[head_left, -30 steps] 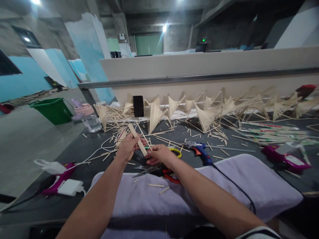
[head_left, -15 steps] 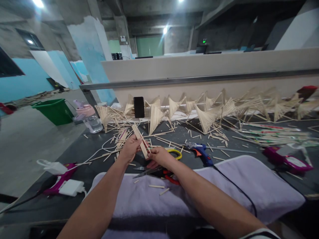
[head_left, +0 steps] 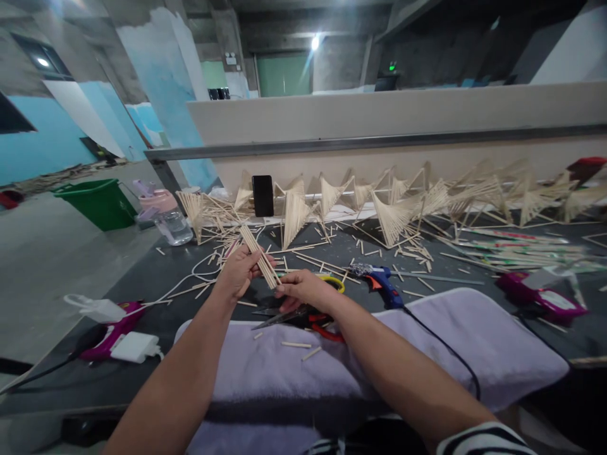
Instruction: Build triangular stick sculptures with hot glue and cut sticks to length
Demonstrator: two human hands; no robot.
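A flat bundle of thin wooden sticks point(head_left: 260, 258) slants between my hands above the dark table. My left hand point(head_left: 239, 272) is closed around its middle. With thumb and fingers, my right hand point(head_left: 300, 289) pinches the bundle's lower end. Just below my right hand lie scissors point(head_left: 275, 320) with red-and-black handles, partly hidden by that hand and forearm. A yellow handle loop point(head_left: 337, 282) shows behind my right wrist. To the right, a blue glue gun point(head_left: 386, 285) rests on the table, its cord running over a lilac towel point(head_left: 427, 335).
Twisted stick models point(head_left: 296, 218) line the back of the table, with a black phone point(head_left: 262, 196) upright among them. Loose sticks are scattered about. Purple power strips point(head_left: 111, 335) sit left and right. A water bottle point(head_left: 173, 224) stands at back left; a green bin point(head_left: 102, 205) is on the floor.
The camera view has shifted slightly, moving the scene up in the picture. Both hands still hold the stick bundle in nearly the same pose.
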